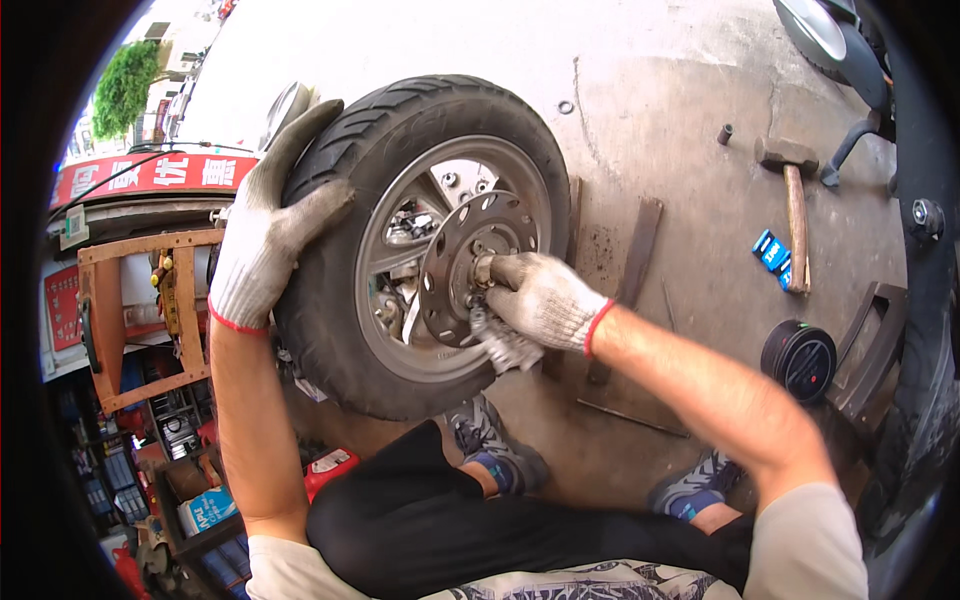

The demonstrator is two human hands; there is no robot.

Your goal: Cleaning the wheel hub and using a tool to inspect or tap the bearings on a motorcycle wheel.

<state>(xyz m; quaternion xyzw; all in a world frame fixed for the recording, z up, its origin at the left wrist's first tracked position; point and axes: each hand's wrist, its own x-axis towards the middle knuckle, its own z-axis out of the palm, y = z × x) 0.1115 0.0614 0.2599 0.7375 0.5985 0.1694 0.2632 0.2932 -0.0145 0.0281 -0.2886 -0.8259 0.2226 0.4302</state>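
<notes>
A motorcycle wheel (318, 335) with a black tyre and a silver rim stands upright, tilted a little, in front of me. Gripping the tyre's left side is my left hand (258, 235), in a white knit glove with a red cuff, its thumb on the sidewall and its fingers over the tread. My right hand (548, 302), gloved likewise, is closed at the hub, beside the slotted brake disc (436, 285). A grey crumpled rag (508, 347) hangs below its fingers, blurred by motion. The fingertips and part of the hub are hidden by the glove.
On the floor to the right lie a hammer (795, 200), a blue packet (771, 252), a round black tin (798, 360) and a flat metal bar (641, 245). A small socket (724, 133) and a ring (566, 107) lie farther off. Crowded shelves (120, 460) and a wooden frame (100, 330) stand left.
</notes>
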